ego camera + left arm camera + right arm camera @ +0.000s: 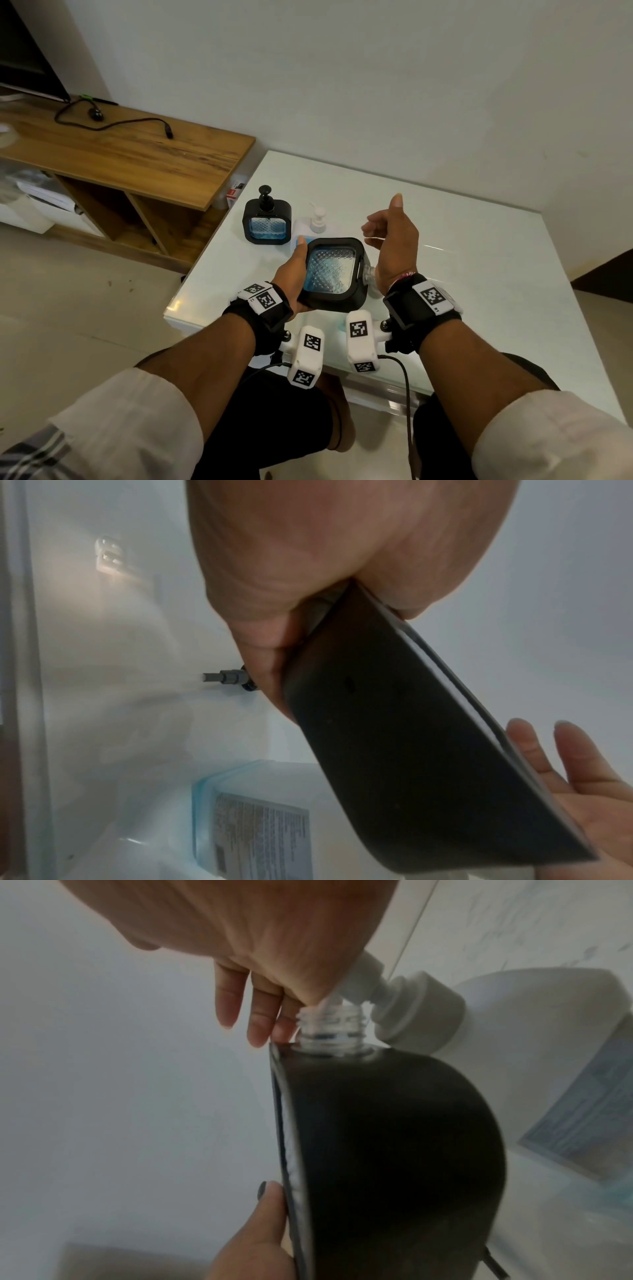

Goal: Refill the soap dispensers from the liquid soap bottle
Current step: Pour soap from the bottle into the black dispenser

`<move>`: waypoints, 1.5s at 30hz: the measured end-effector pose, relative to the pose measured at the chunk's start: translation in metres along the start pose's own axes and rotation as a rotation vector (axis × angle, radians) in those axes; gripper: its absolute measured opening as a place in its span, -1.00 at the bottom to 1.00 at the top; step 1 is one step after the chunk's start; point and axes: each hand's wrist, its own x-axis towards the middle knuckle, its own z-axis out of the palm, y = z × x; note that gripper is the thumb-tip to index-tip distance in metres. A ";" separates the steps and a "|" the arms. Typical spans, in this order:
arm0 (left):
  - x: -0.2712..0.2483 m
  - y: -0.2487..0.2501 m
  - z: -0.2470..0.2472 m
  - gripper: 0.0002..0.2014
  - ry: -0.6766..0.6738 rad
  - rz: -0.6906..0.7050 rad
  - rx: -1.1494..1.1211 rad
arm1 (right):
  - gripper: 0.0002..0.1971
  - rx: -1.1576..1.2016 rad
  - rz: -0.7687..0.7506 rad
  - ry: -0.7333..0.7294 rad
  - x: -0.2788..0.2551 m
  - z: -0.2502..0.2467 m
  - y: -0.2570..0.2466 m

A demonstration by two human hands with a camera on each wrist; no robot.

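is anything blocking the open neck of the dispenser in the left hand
Nothing visible does: the held dispenser has its pump off and its threaded neck is open. The right hand is beside it, not covering it.

right hand above black dispenser; clear threaded neck uncapped; white soap bottle behind.

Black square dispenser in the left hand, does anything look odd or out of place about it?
Yes. The black square soap dispenser gripped by the left hand lies tipped sideways, and its clear threaded neck is uncapped, with blue soap inside. The other black dispenser stands upright with its pump on.
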 end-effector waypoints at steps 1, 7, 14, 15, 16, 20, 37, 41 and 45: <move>0.000 0.000 0.000 -0.32 0.001 0.002 0.007 | -0.45 0.012 0.014 0.003 0.000 -0.001 0.000; 0.002 0.000 -0.003 -0.33 0.000 0.013 -0.009 | -0.46 0.019 0.039 -0.003 0.000 0.001 -0.007; 0.003 -0.001 0.000 -0.32 0.008 -0.006 -0.013 | -0.36 -0.082 -0.010 0.002 -0.005 0.004 -0.004; 0.003 -0.001 0.000 -0.32 0.006 -0.006 -0.016 | -0.35 -0.077 -0.006 -0.006 -0.005 0.003 -0.004; 0.002 -0.001 0.000 -0.32 0.004 -0.005 -0.018 | -0.35 -0.077 -0.006 -0.017 -0.006 0.003 -0.005; 0.002 0.000 0.000 -0.35 -0.010 -0.012 -0.041 | -0.36 -0.069 -0.016 -0.035 -0.006 0.005 -0.011; 0.003 -0.002 0.001 -0.35 -0.015 -0.007 -0.023 | -0.34 -0.116 0.028 -0.048 -0.005 0.002 -0.009; 0.006 -0.001 0.000 -0.32 -0.003 -0.005 -0.015 | -0.46 -0.196 0.005 -0.047 -0.004 0.004 -0.005; 0.008 -0.003 -0.002 -0.31 -0.002 -0.010 -0.017 | -0.48 -0.230 -0.022 -0.044 -0.004 0.006 -0.002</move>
